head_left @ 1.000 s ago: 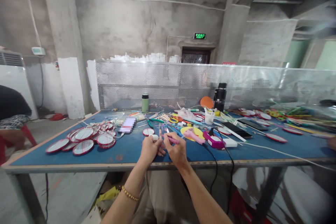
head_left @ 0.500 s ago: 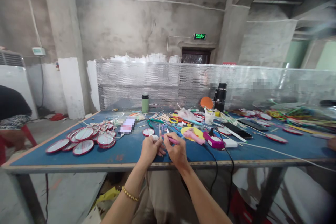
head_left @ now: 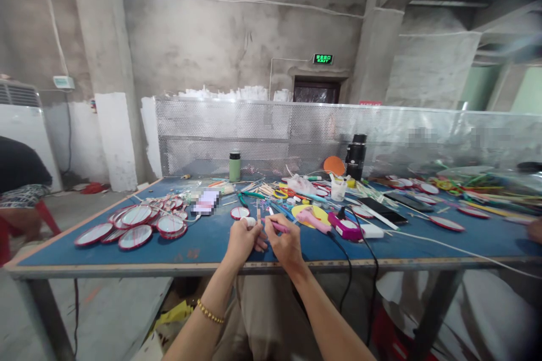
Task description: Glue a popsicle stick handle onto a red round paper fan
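Note:
My left hand (head_left: 243, 238) is closed, its thumb and fingertips pinching a small flat wooden stick (head_left: 258, 212) that points away from me. Something white (head_left: 249, 221) shows at its index finger; whether a wrap or a separate piece, I cannot tell. Beside it, my right hand (head_left: 284, 241) grips a pink pen (head_left: 278, 227), the tip directed left at the stick. Both hands are near the table's front edge. Just beyond them lies a round red-rimmed white disc (head_left: 240, 212). A pink glue gun (head_left: 312, 219) rests on a yellow disc right of my right hand.
Stacked red-rimmed discs (head_left: 135, 216) cover the left of the blue table (head_left: 203, 249). A phone (head_left: 206, 203), green-handled pliers (head_left: 242, 198), a green bottle (head_left: 234, 167), a black flask (head_left: 356, 157) and a purple power block (head_left: 348, 228) with cables stand around. A person (head_left: 23, 175) sits at left.
Both hands keep almost the same pose, with the stick and pen in them. The whole view has shifted only very slightly.

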A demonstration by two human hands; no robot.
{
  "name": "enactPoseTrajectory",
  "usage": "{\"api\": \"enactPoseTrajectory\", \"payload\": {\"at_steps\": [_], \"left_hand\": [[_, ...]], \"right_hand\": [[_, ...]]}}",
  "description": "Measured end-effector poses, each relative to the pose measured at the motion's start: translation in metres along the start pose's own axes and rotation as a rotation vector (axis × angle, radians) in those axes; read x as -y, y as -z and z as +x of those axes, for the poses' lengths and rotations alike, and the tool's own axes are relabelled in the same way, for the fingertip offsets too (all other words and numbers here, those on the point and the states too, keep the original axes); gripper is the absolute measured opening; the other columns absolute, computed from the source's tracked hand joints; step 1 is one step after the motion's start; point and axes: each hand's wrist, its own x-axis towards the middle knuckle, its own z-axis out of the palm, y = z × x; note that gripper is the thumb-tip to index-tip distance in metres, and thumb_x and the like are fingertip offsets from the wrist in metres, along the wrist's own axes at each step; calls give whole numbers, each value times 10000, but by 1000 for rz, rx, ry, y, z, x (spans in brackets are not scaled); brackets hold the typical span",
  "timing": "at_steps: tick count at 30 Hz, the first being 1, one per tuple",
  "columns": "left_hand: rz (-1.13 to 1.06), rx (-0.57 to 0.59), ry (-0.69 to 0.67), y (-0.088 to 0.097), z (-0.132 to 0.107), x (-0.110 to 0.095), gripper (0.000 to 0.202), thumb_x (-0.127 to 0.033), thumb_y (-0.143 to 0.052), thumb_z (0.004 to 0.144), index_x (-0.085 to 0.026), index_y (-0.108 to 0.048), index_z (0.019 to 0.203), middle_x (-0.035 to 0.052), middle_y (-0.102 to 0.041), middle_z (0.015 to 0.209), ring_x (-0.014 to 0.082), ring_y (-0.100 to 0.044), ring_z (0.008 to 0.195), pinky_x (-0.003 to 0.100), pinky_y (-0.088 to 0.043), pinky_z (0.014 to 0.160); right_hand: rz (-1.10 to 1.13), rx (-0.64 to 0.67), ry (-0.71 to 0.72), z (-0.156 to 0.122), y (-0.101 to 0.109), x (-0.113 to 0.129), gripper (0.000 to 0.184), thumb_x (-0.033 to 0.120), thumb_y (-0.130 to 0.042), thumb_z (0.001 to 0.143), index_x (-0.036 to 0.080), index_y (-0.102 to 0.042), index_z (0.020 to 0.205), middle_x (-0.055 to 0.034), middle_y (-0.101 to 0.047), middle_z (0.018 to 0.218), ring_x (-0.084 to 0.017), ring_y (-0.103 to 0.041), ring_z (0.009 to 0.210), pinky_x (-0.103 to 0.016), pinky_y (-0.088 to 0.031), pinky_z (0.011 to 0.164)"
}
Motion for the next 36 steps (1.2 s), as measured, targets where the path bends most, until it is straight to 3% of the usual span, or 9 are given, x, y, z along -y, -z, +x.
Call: {"api": "enactPoseTrajectory", "payload": {"at_steps": [11,18,36], "left_hand": [[5,-10,8,-1,-1,-3,231,-341,-598,966,-129,-644,1045,28,-680,911,124,-650,692,271,-565,606],[4,-17,-15,-2,-2,-3,214,-328,-595,971,-121,-645,950,-7,-661,786,92,-614,583,226,-531,529],[-13,-9,-44,0,0,0,227,-321,-602,968,-118,-642,874,-28,-649,710,81,-601,529,210,-516,495]], "right_hand": [[-21,-3,24,0,-1,-1,209,254,-547,918,200,-644,741,3,-656,654,-135,-585,576,-237,-472,597],[-20,-25,4,0,-1,-1,219,254,-543,918,201,-633,726,13,-628,619,-127,-554,529,-234,-459,550],[-9,-23,13,2,0,0,211,259,-543,924,201,-649,751,3,-652,654,-138,-589,572,-240,-482,582]]}}
